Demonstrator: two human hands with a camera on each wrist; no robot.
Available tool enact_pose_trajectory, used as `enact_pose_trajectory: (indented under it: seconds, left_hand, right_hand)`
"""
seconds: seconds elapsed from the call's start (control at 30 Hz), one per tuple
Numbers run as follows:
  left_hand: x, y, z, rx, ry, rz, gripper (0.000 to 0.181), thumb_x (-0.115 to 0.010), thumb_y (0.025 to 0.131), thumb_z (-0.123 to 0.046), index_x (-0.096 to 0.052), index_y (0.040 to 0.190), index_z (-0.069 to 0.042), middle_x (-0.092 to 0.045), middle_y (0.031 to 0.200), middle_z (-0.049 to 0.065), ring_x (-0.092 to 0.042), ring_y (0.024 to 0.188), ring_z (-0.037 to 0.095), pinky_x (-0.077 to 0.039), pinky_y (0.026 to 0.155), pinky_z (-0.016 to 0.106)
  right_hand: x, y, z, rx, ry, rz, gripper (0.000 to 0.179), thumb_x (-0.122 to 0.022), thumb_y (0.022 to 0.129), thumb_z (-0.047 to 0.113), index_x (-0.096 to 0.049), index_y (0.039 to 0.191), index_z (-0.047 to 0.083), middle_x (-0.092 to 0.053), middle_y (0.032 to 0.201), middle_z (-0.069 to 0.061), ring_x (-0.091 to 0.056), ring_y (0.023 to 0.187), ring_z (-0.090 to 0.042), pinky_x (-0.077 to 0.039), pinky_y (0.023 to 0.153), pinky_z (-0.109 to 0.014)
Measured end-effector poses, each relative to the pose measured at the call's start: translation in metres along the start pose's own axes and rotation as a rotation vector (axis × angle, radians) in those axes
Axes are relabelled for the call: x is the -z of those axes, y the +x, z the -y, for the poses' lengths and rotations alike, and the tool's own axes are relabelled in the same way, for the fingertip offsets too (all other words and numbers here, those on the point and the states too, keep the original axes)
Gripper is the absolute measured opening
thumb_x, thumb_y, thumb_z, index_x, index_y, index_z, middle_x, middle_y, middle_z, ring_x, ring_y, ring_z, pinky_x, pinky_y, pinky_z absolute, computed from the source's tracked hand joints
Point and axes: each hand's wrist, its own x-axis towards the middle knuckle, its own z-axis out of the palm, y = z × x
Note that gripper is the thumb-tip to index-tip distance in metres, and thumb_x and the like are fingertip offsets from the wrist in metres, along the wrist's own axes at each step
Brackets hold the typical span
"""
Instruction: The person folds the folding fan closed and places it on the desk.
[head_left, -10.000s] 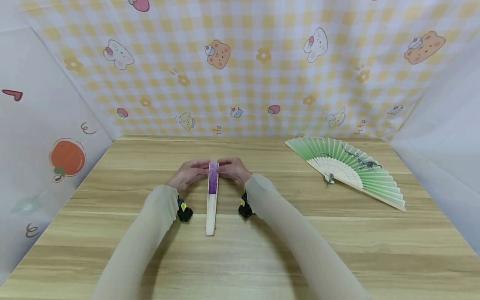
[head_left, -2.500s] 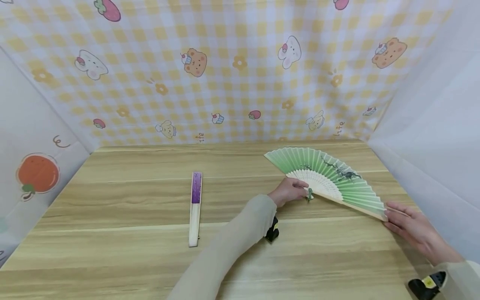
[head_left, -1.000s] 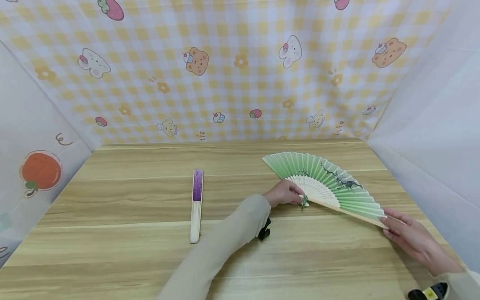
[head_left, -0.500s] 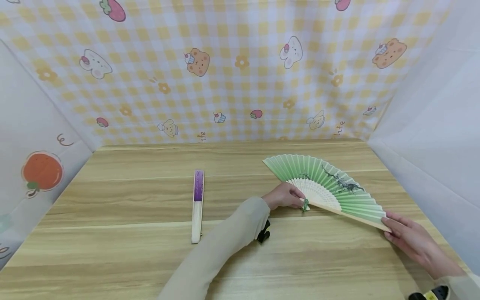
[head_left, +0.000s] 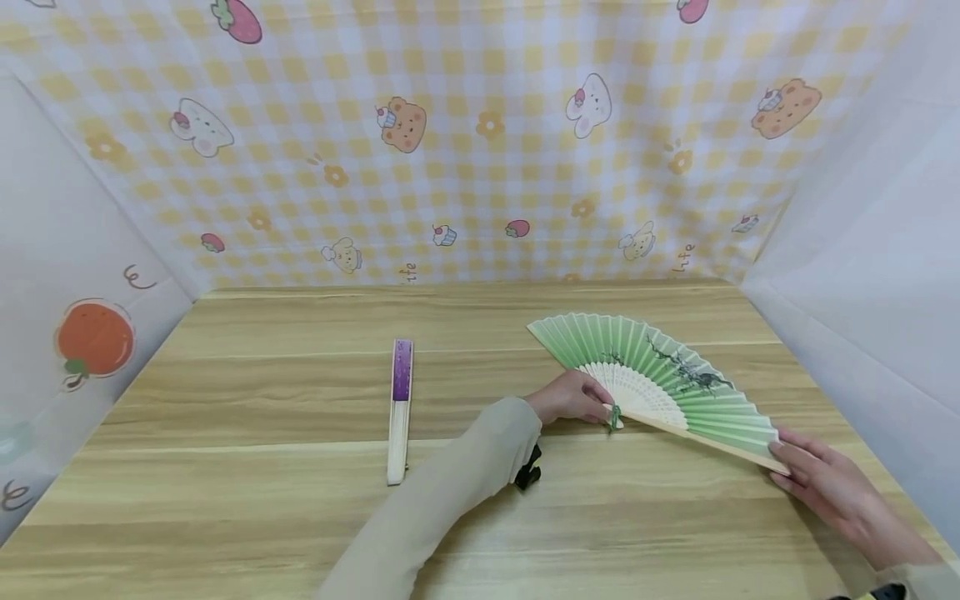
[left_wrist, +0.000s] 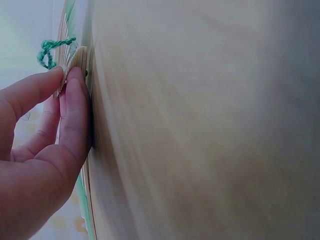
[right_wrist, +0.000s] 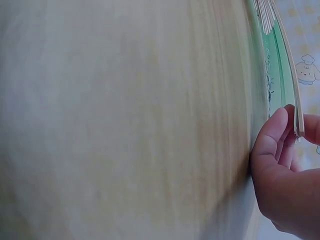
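A green folding fan (head_left: 720, 400) lies spread on the right half of the table, with a dark branch painted on its leaf. My left hand (head_left: 572, 397) pinches the fan's pivot end between thumb and fingers, as the left wrist view also shows. From that end hangs a green braided cord (left_wrist: 49, 52). At the fan's right tip, my right hand (head_left: 840, 492) grips the outer pale rib (right_wrist: 298, 107) between thumb and fingers. Left of the left forearm rests a second folding fan (head_left: 401, 408), folded, with a purple leaf and pale ribs.
The wood-grain table (head_left: 247, 500) spans the view. Behind it hangs a yellow checked cloth (head_left: 480, 175) with cartoon prints. White side panels (head_left: 862, 275) border the table on the left and right.
Over ten seconds, both hands have gone from the purple fan to the green one. Since 2.5 seconds ago, the green fan has shifted slightly toward the front edge with both hands holding it.
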Motion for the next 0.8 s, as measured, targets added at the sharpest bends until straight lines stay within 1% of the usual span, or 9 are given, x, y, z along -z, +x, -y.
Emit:
enact_pose_trajectory:
  seconds: [0.1, 0.23, 0.5, 0.6, 0.67, 0.8]
  left_hand:
    - [-0.0005, -0.0008, 0.0004, 0.011, -0.001, 0.008, 0.008, -0.065, 0.076, 0.002, -0.064, 0.084, 0.003, -0.06, 0.072, 0.004, -0.058, 0.062, 0.011, -0.052, 0.06, 0.021]
    - [0.0004, -0.0019, 0.0014, 0.013, 0.005, 0.029, 0.007, -0.065, 0.077, 0.001, -0.063, 0.084, 0.002, -0.06, 0.072, 0.004, -0.059, 0.063, 0.012, -0.052, 0.06, 0.021]
    - [0.0005, -0.0043, 0.0021, 0.023, 0.019, 0.064, 0.008, -0.064, 0.078, 0.001, -0.063, 0.085, 0.003, -0.062, 0.071, 0.005, -0.06, 0.061, 0.012, -0.052, 0.059, 0.021]
    - [0.0003, -0.0038, 0.0026, 0.025, 0.034, 0.066, 0.007, -0.065, 0.077, 0.0, -0.064, 0.084, 0.002, -0.062, 0.069, 0.005, -0.059, 0.06, 0.011, -0.052, 0.058, 0.021]
    - [0.0011, -0.0037, 0.0028, 0.022, 0.042, 0.072, 0.008, -0.065, 0.077, -0.001, -0.064, 0.084, 0.002, -0.062, 0.068, 0.005, -0.059, 0.059, 0.01, -0.052, 0.058, 0.02]
    - [0.0058, -0.0045, 0.0023, 0.0, 0.079, 0.104, 0.011, -0.065, 0.079, -0.006, -0.065, 0.088, 0.0, -0.063, 0.07, 0.004, -0.059, 0.062, 0.01, -0.051, 0.059, 0.02]
  right_hand:
    - [0.0011, -0.0005, -0.0017, 0.013, 0.031, 0.016, 0.013, -0.05, 0.091, 0.011, -0.047, 0.096, 0.022, -0.057, 0.088, 0.017, -0.056, 0.082, 0.002, -0.051, 0.072, -0.023]
    - [0.0017, -0.0012, -0.0031, 0.029, 0.06, 0.04, 0.02, -0.048, 0.091, 0.008, -0.054, 0.089, 0.027, -0.058, 0.089, 0.015, -0.057, 0.083, 0.001, -0.051, 0.072, -0.023]
    - [-0.0007, -0.0032, -0.0043, 0.04, 0.078, 0.051, 0.023, -0.047, 0.091, 0.007, -0.058, 0.087, 0.026, -0.058, 0.089, 0.013, -0.057, 0.082, -0.001, -0.051, 0.071, -0.022]
    - [-0.0004, -0.0041, -0.0052, 0.042, 0.074, 0.051, 0.024, -0.047, 0.091, 0.006, -0.059, 0.088, 0.026, -0.058, 0.089, 0.012, -0.057, 0.082, -0.002, -0.05, 0.071, -0.022]
    - [0.0, -0.0046, -0.0058, 0.048, 0.071, 0.052, 0.024, -0.046, 0.092, 0.006, -0.059, 0.088, 0.026, -0.058, 0.09, 0.011, -0.057, 0.082, -0.002, -0.05, 0.071, -0.021]
    - [0.0013, -0.0054, -0.0065, 0.052, 0.065, 0.053, 0.024, -0.047, 0.092, 0.007, -0.059, 0.089, 0.027, -0.058, 0.09, 0.01, -0.056, 0.082, -0.003, -0.05, 0.071, -0.02]
